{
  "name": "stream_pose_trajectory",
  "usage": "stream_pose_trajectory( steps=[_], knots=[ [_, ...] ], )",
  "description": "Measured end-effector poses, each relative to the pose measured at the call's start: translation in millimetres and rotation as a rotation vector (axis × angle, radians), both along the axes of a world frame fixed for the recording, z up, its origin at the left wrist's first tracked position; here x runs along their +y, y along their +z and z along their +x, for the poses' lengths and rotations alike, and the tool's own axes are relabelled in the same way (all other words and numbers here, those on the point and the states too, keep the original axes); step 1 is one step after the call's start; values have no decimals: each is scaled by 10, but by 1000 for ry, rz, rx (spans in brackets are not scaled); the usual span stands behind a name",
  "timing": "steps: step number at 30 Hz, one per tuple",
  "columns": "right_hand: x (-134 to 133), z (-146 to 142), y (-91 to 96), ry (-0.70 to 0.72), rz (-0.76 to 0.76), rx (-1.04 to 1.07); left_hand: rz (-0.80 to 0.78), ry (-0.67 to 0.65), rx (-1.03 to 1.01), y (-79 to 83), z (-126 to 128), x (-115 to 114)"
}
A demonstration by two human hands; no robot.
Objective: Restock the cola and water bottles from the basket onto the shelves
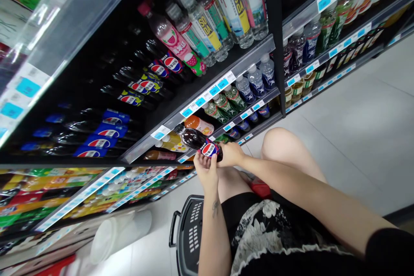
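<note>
A dark cola bottle [198,141] with a red, white and blue label lies tilted in both my hands, its cap pointing up and left toward the shelves. My left hand [206,171] is closed under the label end. My right hand [230,154] grips the bottle's base from the right. The bottle hangs just in front of the lower shelf edge [207,95], above my bare knee [284,146].
Black store shelves hold rows of cola bottles [106,131], soda water bottles [223,13], green bottles [226,103] and blue water bottles [258,78]. A dark shopping basket [189,235] sits on the pale tiled floor [362,125] by my legs. Snack packets [48,194] fill the left shelves.
</note>
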State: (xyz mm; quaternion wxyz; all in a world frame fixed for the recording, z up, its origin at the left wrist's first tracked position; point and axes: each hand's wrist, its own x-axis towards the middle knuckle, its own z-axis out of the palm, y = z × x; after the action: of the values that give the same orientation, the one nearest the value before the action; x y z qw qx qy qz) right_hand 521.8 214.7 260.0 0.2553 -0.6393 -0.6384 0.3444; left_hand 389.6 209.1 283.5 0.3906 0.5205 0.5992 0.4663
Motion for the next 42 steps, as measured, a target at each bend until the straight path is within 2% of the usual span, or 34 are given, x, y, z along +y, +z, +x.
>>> stream_pose_trajectory(
  steps=[7, 13, 15, 19, 21, 23, 25, 27, 30, 33, 35, 37, 41, 42],
  knots=[
    [15, -31, -48, 2, 12, -11, -10, 4, -5, -26, -34, -9],
    [17, -177, -102, -4, -20, -59, -54, 47, -18, -71, -41, 14],
    [32, -241, -132, 31, -29, -82, -106, 80, 54, -78, -99, 51],
    [83, -381, -192, 173, -38, -103, -245, 206, 370, -116, -357, 151],
    [109, -466, -218, 237, -45, -101, -286, 249, 425, -142, -497, 176],
    [136, -559, -238, 285, -49, -88, -271, 289, 431, -146, -597, 165],
    [169, -649, -245, 320, -43, -59, -184, 335, 472, -103, -650, 124],
    [208, -722, -233, 345, -22, -12, -62, 370, 585, -4, -675, 77],
    [258, -781, -185, 341, 0, 23, 114, 425, 774, 230, -702, 73],
    [265, -801, -162, 330, -152, -36, 243, 303, 728, 510, -681, 233],
    [244, -824, -193, 381, -285, -82, 274, 163, 609, 695, -597, 442],
    [217, -870, -258, 456, -380, -107, 313, 96, 521, 870, -453, 714],
    [211, -993, -400, 537, -514, -122, 644, 154, 521, 1172, -112, 1333],
    [225, -1016, -424, 539, -529, -120, 682, 155, 507, 1233, -39, 1484]
  ],
)
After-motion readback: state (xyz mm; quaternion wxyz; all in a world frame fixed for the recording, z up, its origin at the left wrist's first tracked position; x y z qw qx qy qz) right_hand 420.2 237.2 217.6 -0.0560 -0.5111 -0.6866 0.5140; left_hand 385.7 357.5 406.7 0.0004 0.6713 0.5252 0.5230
